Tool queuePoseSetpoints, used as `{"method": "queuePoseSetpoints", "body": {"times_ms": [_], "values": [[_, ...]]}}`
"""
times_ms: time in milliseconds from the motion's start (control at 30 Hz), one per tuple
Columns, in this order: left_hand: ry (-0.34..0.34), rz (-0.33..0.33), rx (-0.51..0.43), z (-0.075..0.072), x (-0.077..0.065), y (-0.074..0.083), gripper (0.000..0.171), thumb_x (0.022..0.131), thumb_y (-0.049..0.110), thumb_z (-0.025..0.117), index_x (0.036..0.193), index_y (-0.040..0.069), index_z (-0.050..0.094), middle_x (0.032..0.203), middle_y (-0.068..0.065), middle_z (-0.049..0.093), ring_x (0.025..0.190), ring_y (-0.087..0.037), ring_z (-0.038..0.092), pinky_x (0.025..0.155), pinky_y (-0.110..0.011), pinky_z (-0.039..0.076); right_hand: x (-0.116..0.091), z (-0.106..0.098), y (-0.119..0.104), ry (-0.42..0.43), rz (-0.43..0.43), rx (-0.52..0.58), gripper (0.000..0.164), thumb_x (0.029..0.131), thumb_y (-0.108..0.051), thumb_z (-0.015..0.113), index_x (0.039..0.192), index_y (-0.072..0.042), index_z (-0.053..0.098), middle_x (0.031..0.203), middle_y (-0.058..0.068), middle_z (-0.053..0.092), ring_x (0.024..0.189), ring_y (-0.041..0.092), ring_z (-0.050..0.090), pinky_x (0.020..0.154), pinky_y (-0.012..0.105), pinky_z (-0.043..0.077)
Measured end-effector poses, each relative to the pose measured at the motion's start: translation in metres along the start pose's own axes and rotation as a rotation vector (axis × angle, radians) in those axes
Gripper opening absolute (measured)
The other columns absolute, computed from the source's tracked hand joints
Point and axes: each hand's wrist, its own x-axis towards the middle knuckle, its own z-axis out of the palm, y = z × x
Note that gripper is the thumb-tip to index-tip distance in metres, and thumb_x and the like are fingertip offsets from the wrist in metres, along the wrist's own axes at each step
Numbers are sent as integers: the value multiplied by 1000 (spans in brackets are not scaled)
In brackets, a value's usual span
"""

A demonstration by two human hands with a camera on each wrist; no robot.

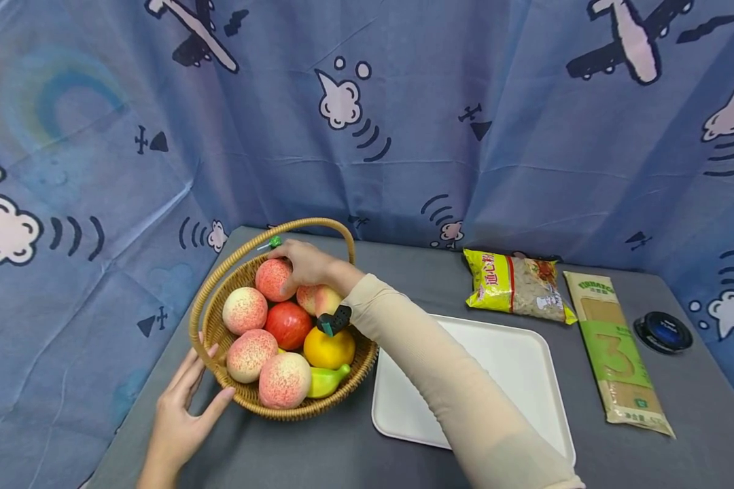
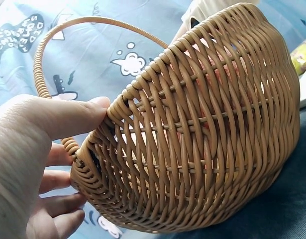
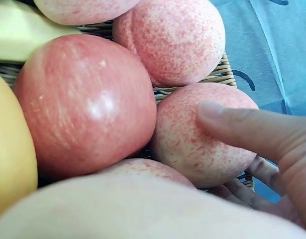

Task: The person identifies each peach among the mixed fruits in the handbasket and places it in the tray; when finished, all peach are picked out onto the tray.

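A wicker basket (image 1: 367,367) with a tall hoop handle (image 1: 251,248) holds artificial-looking fruit. My left hand (image 1: 180,414) holds the basket's left side by the handle's foot; in the left wrist view the thumb (image 2: 78,117) lies at the woven rim, the fingers lower on the side. Reaching into the back of the basket, my right hand (image 1: 308,263) grips a red-speckled peach (image 1: 273,280). In the right wrist view its thumb (image 3: 232,124) presses on that peach, the other fingers partly hidden behind. Beside it sit a red apple (image 1: 288,325), more peaches (image 1: 284,380), a yellow-orange fruit (image 1: 329,348) and a banana (image 1: 328,382).
A white tray (image 1: 526,360) lies right of the basket, partly under my right sleeve (image 1: 440,367). Behind it is a yellow pasta bag (image 1: 520,285). Farther right lie a flat noodle packet (image 1: 618,353) and a round dark container (image 1: 663,332). A patterned blue curtain (image 1: 404,190) hangs behind.
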Motion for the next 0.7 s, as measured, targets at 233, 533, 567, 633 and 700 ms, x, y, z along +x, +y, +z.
{"method": "queuePoseSetpoints", "body": {"times_ms": [233, 533, 567, 633, 700], "values": [[0, -9, 23, 0, -1, 3, 68, 71, -4, 78, 134, 5, 54, 151, -14, 35, 132, 6, 34, 97, -1, 33, -1, 0, 1, 42, -77, -38, 68, 73, -21, 82, 134, -14, 53, 128, 6, 48, 113, 18, 47, 94, 26, 46], [-4, -1, -6, 0, -1, 2, 68, 70, -9, 76, 133, 1, 53, 151, -16, 34, 137, 2, 30, 100, -2, 32, -10, -5, -3, 104, -112, 46, 63, 73, -20, 80, 130, -17, 54, 125, 2, 55, 107, 14, 53, 87, 20, 48], [-2, 0, -2, 0, -1, 2, 68, 70, -9, 76, 133, 1, 54, 151, -16, 34, 136, 2, 30, 99, -1, 32, -12, -6, -5, 108, -119, 57, 62, 73, -20, 80, 129, -16, 54, 125, 3, 55, 107, 14, 52, 87, 20, 48], [-9, 20, -19, 0, -1, 1, 68, 70, -11, 76, 133, -1, 53, 152, -17, 33, 138, -1, 30, 101, -3, 32, -17, -8, -8, 120, -129, 69, 62, 73, -21, 80, 128, -15, 52, 125, 3, 53, 107, 14, 51, 88, 19, 47], [-17, 27, -18, 0, -1, 0, 68, 70, -11, 75, 134, -1, 52, 152, -17, 32, 138, -1, 29, 101, -3, 32, -24, -10, -10, 138, -137, 92, 63, 73, -21, 81, 127, -13, 51, 125, 4, 51, 108, 15, 51, 90, 19, 46]]}}
